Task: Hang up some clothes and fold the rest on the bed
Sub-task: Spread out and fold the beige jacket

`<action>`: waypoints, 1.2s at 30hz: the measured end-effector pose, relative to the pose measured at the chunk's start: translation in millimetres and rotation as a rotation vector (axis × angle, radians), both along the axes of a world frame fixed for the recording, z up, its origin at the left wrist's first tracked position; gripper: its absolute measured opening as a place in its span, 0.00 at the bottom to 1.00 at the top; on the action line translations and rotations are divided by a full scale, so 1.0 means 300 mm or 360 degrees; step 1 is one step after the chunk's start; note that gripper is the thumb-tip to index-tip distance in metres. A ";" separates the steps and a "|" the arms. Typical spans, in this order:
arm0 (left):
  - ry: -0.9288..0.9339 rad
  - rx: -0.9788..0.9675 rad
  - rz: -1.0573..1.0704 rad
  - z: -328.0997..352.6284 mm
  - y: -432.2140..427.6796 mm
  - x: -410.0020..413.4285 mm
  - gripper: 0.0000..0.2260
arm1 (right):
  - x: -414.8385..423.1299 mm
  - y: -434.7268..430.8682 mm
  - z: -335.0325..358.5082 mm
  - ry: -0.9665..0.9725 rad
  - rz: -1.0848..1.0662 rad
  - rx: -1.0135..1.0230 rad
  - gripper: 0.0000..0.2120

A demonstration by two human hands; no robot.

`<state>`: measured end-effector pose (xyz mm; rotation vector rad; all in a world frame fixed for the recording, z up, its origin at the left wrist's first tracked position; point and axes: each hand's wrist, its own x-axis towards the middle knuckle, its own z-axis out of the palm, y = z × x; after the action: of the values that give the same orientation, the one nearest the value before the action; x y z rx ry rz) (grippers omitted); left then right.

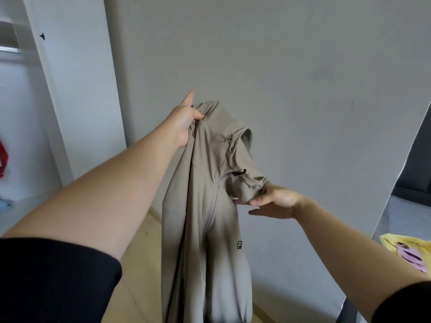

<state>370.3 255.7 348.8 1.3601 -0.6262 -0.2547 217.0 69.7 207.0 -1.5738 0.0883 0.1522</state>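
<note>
**Jacket being readied for hanging**

Right of the wardrobe rail (9, 50), the left grip (184, 121) is clutching a shoulder of the taupe hooded jacket (203, 217), which is dangling above the floor. The right grip (277, 201) is pinching its hood edge. The next move is likely calling for a hanger; none is showing.

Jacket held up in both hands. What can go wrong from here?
1. The right hand only pinches a fold by the hood; a slip would leave the jacket swinging from the left hand.
2. Its hem hangs low, past the frame edge, and may drag on the floor.
3. No hanger shows for the wardrobe rail.
</note>
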 end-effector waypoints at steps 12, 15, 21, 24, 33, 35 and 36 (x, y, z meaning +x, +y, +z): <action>0.0144 -0.0117 -0.0077 -0.035 0.026 0.023 0.34 | 0.091 0.091 -0.006 -0.0367 -0.0343 0.0373 0.15; 0.0151 -0.0028 -0.0044 -0.057 0.043 0.049 0.34 | 0.062 0.054 0.019 -0.0334 -0.0267 0.0571 0.16; 0.0275 0.0173 0.0092 -0.126 0.037 0.059 0.33 | 0.037 0.029 0.044 -0.0274 -0.0343 0.0789 0.13; 0.0351 0.0165 0.0015 -0.168 0.032 0.059 0.32 | 0.050 0.038 0.063 -0.0265 -0.0569 0.0632 0.17; -0.0480 0.0163 0.0158 0.012 0.064 0.026 0.44 | 0.104 0.025 0.364 -0.0879 -0.0956 0.0425 0.20; -0.1064 -0.0181 0.0455 0.112 0.081 0.003 0.44 | 0.072 0.018 0.486 -0.1251 -0.0770 0.0455 0.24; -0.1472 -0.0268 0.0647 0.135 0.095 -0.016 0.43 | 0.058 0.008 0.512 -0.1308 -0.0766 0.0392 0.24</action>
<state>365.6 284.3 389.2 1.3689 -1.0706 0.7860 234.4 72.0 360.6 -1.2269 -0.1911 -0.8278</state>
